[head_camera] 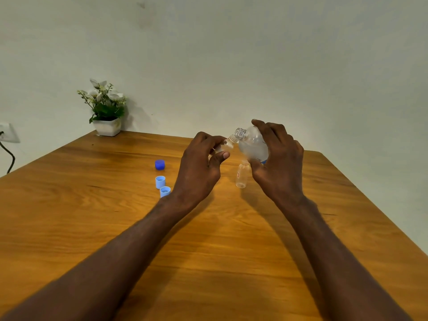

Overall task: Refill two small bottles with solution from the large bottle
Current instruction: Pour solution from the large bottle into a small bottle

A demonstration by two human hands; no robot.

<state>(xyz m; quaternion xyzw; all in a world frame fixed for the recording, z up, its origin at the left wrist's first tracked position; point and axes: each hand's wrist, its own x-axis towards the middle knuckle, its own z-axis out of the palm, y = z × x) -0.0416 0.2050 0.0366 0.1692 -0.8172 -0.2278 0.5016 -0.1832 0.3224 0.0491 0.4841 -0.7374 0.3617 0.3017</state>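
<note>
My right hand (276,158) grips the large clear bottle (251,144), tilted to the left with its open mouth against the neck of a small clear bottle (228,144). My left hand (199,163) holds that small bottle above the table, leaning to the right; most of its body is hidden by my fingers. A second small bottle (242,174) stands upright and uncapped on the wooden table (115,228), just below the large bottle and beside my right palm.
Three loose caps lie left of my left hand: a dark blue cap (159,164) and two light blue caps (160,181) (165,191). A potted white flower (105,110) stands at the table's far left corner by the wall. A wall socket (8,133) with a cable is at far left.
</note>
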